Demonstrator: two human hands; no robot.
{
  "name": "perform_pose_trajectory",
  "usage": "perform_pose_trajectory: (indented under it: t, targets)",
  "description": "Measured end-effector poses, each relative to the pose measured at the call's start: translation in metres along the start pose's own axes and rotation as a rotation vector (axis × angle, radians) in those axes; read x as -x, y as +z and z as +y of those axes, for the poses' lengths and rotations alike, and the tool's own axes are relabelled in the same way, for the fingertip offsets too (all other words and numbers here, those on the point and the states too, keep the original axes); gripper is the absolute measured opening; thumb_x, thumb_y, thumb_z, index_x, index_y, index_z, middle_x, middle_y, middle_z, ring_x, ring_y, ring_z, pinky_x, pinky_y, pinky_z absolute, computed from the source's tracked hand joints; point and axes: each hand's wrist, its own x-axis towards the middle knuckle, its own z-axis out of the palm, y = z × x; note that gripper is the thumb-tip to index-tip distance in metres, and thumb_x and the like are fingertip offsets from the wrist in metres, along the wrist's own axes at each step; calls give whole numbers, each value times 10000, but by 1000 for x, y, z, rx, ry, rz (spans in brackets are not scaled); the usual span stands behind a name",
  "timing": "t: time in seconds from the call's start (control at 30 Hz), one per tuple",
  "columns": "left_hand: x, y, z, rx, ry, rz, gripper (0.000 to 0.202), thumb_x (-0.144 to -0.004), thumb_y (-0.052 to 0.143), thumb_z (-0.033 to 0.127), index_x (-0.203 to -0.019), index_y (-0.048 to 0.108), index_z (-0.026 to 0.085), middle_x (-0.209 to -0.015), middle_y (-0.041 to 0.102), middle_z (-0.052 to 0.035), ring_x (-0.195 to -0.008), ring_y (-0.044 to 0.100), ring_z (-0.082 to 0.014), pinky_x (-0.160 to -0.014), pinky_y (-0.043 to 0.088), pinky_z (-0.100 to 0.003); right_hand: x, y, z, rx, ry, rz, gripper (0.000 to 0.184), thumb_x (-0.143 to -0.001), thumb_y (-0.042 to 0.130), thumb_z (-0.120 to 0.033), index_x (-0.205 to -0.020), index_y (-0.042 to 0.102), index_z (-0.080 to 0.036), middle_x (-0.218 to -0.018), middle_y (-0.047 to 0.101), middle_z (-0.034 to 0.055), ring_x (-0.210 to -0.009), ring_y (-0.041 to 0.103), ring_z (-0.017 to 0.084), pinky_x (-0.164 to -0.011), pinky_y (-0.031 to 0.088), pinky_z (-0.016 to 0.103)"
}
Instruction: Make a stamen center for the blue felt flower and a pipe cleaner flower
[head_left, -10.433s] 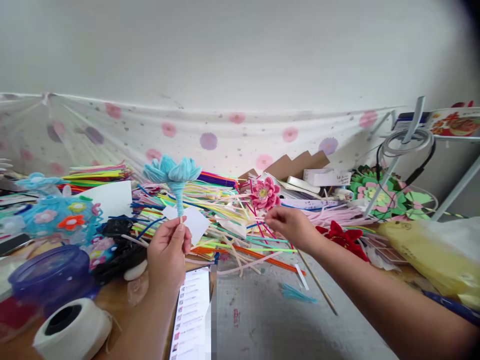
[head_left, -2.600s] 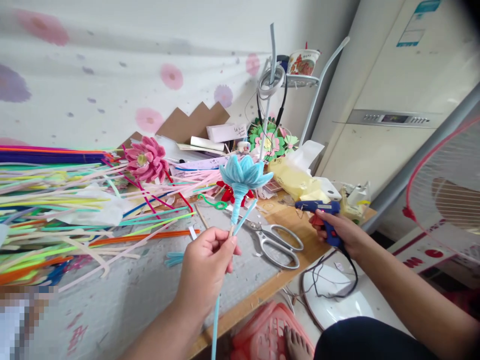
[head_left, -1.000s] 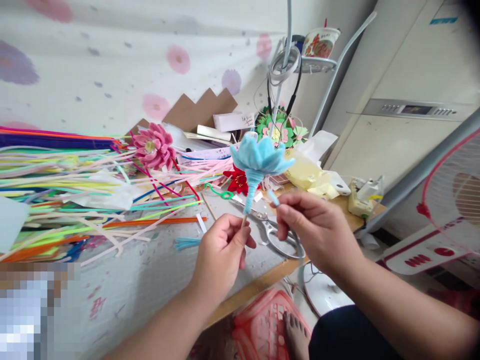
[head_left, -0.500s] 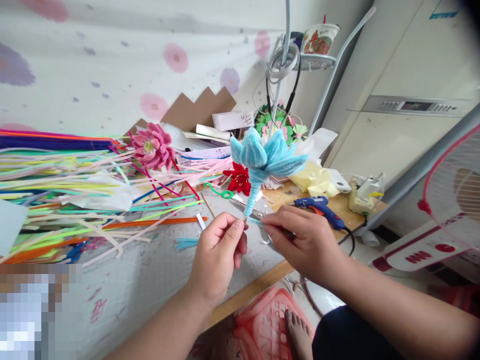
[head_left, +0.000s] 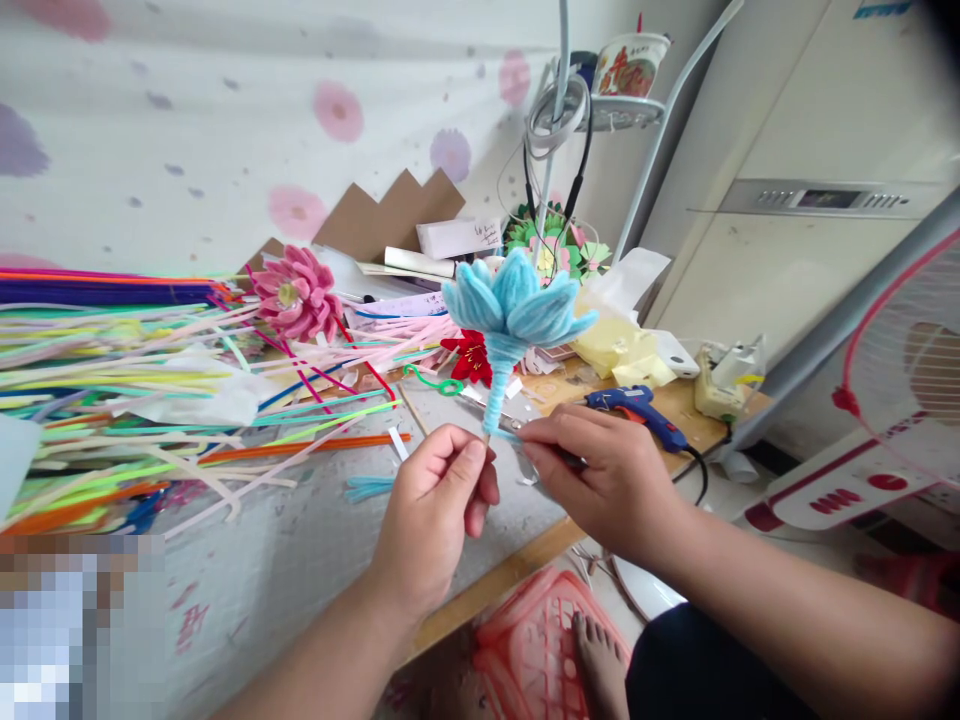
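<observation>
A light blue pipe-cleaner flower (head_left: 517,305) stands upright over the table, its neck wrapped in the same blue fuzzy strand. My left hand (head_left: 442,490) pinches the thin stick stem just below the wrapped neck. My right hand (head_left: 592,465) is closed, its thumb and forefinger on the loose blue pipe cleaner (head_left: 507,434) that runs sideways from the bottom of the wrap. Short blue pipe-cleaner pieces (head_left: 369,488) lie left of my left hand. A red flower (head_left: 471,357) is partly hidden behind the blue one.
Many coloured pipe cleaners (head_left: 150,390) cover the table's left side, with a pink flower (head_left: 295,293) beside them. A blue glue gun (head_left: 637,412) and a power strip (head_left: 720,385) lie at the right. A fan (head_left: 832,480) stands beyond the table edge.
The blue flower has turned on its stem, so its petals sit differently. Both hands keep their grips, and the view has shifted slightly.
</observation>
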Motion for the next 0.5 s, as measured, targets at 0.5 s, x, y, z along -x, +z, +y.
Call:
perform_pose_trajectory:
  t: [0.5]
  targets:
    - [1, 0, 2, -31, -2, 47, 345, -834, 551, 395, -605, 436, 165, -472, 495, 56, -371, 373, -30, -348, 238, -149, 2, 2, 0, 51, 8, -50, 150, -794, 521, -100, -769, 658, -156, -634, 551, 14, -576, 507, 106, -540, 381, 223]
